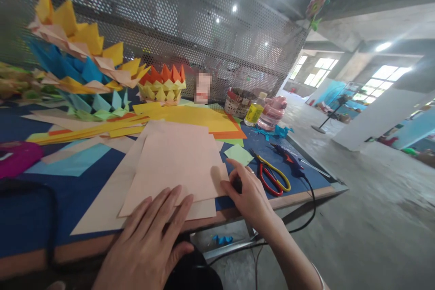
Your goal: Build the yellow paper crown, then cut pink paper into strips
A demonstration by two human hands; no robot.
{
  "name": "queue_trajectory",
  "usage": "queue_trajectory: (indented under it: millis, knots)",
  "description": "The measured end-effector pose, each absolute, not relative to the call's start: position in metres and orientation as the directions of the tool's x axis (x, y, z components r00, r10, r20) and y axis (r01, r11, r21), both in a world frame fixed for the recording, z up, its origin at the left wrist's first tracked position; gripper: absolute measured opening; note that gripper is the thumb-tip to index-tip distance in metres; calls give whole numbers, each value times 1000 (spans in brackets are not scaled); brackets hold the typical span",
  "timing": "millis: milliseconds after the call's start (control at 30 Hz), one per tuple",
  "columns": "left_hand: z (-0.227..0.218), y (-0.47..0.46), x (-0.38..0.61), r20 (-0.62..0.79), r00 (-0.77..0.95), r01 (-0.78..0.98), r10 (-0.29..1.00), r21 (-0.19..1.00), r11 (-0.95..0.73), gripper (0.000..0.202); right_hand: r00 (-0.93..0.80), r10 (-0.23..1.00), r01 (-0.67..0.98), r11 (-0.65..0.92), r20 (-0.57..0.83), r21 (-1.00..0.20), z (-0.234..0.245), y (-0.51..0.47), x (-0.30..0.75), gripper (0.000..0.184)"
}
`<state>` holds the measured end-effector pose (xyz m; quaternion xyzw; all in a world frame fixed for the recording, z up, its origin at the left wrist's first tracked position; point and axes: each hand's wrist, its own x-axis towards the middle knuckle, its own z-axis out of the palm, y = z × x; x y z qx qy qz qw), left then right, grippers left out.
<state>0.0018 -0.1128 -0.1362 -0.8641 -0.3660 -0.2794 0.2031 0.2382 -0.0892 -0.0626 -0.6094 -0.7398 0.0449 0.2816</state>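
Note:
A pale pink sheet of paper (180, 158) lies flat near the table's front edge, on top of other pale sheets. My left hand (149, 231) rests on its near edge, fingers spread and pressed down. At the sheet's near right corner is my right hand (249, 192), thumb on the paper and the other fingers bent. A small light green paper square (239, 154) lies just beyond my right hand. Red-and-yellow-handled scissors (272, 174) sit to the right, beside a dark blue corded tool (288, 158).
Yellow and orange paper (190, 118) lies behind the sheet. Folded-paper tiers (84, 68) and a smaller folded-paper piece (161, 86) stand at the back left. A woven basket (238, 102), yellow-labelled bottle (254, 111) and pink container (272, 113) stand back right, before a perforated metal panel (210, 22).

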Motion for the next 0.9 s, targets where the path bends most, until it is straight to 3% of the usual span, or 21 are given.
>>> queue_trajectory:
  millis: [167, 300, 467, 733, 900]
  knots:
    - [-138, -112, 0, 628, 586, 744, 512, -167, -647, 71, -202, 821, 906, 363, 535, -216, -64, -98, 231, 36]
    - [-136, -111, 0, 640, 581, 747, 503, -174, -642, 68, -475, 725, 806, 586, 499, -85, -69, -115, 216, 42]
    - [-136, -109, -1, 643, 598, 731, 479, -192, -655, 62, -571, 645, 777, 624, 508, 80, -83, -131, 199, 43]
    - [-142, -110, -6, 598, 635, 714, 490, -211, -668, 64, -520, 606, 797, 597, 602, 87, -96, -134, 187, 52]
    - [-144, -109, -7, 622, 624, 716, 474, -212, -665, 66, -494, 562, 813, 569, 664, 123, -99, -132, 188, 44]
